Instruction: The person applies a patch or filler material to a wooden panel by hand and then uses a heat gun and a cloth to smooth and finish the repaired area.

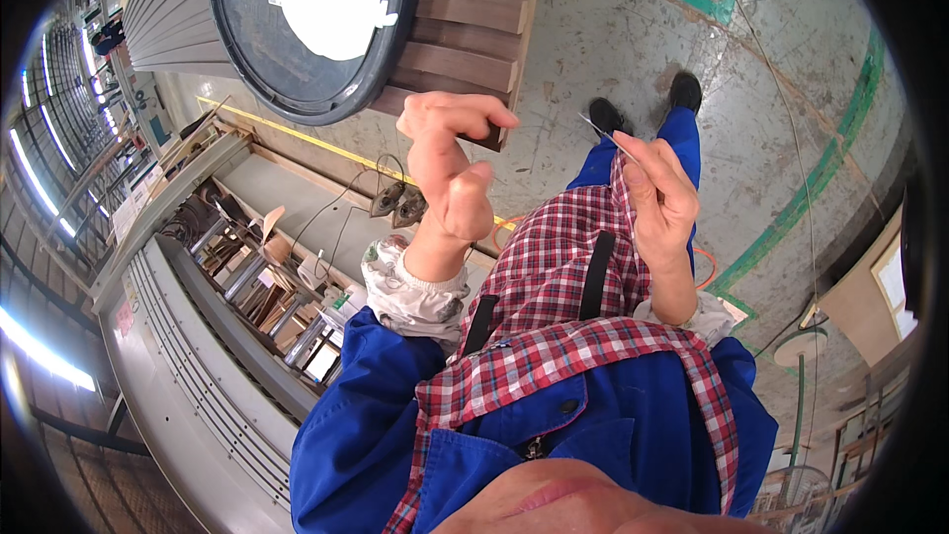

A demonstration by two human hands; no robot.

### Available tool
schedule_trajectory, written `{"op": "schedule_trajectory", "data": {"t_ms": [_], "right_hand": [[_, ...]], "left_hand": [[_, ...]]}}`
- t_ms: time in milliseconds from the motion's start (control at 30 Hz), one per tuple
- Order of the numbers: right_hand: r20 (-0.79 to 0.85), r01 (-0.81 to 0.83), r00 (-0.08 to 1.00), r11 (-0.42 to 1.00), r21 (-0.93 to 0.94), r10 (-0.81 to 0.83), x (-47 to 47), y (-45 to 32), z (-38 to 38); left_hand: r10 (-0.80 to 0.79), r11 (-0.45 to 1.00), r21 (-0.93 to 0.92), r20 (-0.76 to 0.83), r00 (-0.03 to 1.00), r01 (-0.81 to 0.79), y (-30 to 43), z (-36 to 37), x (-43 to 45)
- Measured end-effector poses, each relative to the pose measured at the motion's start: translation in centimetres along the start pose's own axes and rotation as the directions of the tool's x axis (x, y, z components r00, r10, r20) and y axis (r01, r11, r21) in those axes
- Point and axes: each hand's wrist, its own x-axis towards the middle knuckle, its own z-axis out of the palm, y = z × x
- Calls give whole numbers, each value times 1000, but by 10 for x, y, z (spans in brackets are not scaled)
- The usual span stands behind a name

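My left hand (451, 176) is raised with its fingers bent and its thumb apart from them; nothing shows between them. It is near a black round plastic tub or tray (319, 107), inside which lies a bright white, overexposed shape (334, 0). My right hand (662, 200) pinches a thin, pointed metal tool (602, 133) between thumb and fingers, its tip towards the upper left. Its exact kind cannot be told. The tub rests on stacked brown grooved boards (467, 7). A red plaid apron (556, 237) covers my front below the hands.
On the left stands a long metal machine or bench frame (200, 356), with wood pieces and a tape roll (311, 272) beside it. Two dark metal objects (397, 204) sit nearby with cables. A hanging cord (793, 133) crosses the right side. Another person (110, 37) is far back.
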Motion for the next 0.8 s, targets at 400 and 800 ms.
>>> {"op": "schedule_trajectory", "data": {"t_ms": [400,800], "right_hand": [[-28,-118,992,991,57,120,-8,7,-4],[-58,-123,990,989,85,128,-10,13,-3]], "left_hand": [[66,998,15,-28,997,-66,-13,0,-10],[41,958,-262,-276,960,-116,-17,17,-5]]}}
